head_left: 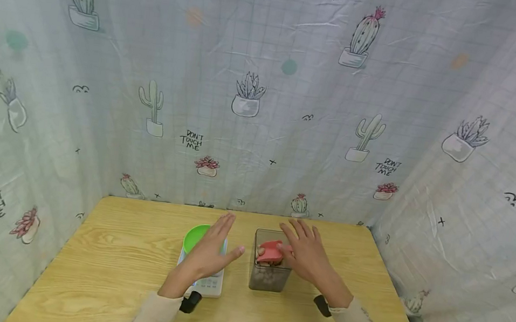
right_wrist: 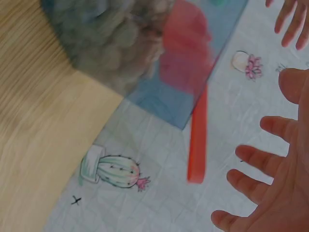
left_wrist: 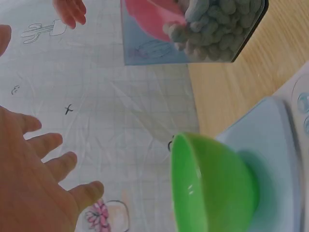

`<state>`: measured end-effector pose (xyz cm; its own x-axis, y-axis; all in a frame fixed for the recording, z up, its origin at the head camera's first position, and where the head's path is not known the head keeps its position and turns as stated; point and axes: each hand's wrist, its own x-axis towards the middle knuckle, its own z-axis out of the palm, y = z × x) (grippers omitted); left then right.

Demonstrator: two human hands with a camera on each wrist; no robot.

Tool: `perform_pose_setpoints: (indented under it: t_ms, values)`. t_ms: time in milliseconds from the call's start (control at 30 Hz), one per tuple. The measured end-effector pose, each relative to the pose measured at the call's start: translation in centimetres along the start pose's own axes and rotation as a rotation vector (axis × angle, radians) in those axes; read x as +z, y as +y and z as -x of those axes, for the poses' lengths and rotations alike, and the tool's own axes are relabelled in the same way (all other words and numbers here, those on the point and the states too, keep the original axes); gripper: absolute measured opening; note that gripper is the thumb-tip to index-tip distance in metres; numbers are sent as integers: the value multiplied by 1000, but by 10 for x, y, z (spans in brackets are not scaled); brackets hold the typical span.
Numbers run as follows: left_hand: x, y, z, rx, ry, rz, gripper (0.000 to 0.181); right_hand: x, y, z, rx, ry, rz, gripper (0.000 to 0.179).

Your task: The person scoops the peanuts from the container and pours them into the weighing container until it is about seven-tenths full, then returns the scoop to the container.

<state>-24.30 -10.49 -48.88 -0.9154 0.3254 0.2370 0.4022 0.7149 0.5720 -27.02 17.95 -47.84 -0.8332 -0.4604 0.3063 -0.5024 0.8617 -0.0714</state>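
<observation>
My left hand [head_left: 206, 255] is raised over a white kitchen scale [head_left: 212, 290], fingers extended and thumb spread, holding nothing. A green bowl [left_wrist: 217, 188] sits on the scale's platform, partly covered by that hand in the head view. To the right stands a smoky see-through container [head_left: 266, 283] with small rounded pieces [left_wrist: 217, 29] in it, like pebbles or nuts. A red scoop [head_left: 270, 252] rests on top of them, its handle [right_wrist: 198, 150] jutting past the rim. My right hand [head_left: 311, 255] hovers at the container's right side, fingers spread, thumb overlapping the scoop in the head view.
The wooden table [head_left: 128, 253] carries the scale and container near its middle. A curtain printed with cacti [head_left: 237, 169] hangs close behind the table and along both sides. Dark wrist straps [head_left: 191, 302] sit at both sleeves.
</observation>
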Motion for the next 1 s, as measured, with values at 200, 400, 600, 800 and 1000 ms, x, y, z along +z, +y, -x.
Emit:
perform_pose_setpoints:
  t_ms: [200,400,600,800,1000]
  values:
    - [18,3,-6,-37,-57,138,90,1,12,4,-56,-22,82,54]
    - [37,8,-15,-64,-96,217,98,-1,16,1,-121,-37,162,46]
    - [56,5,-25,-61,-124,203,103,-1,15,-3,-196,-60,257,38]
    - [67,3,-35,-84,-175,259,110,3,15,-5,-207,-97,299,28]
    - [79,-6,-45,-87,-224,318,119,6,14,-8,-229,-86,306,19]
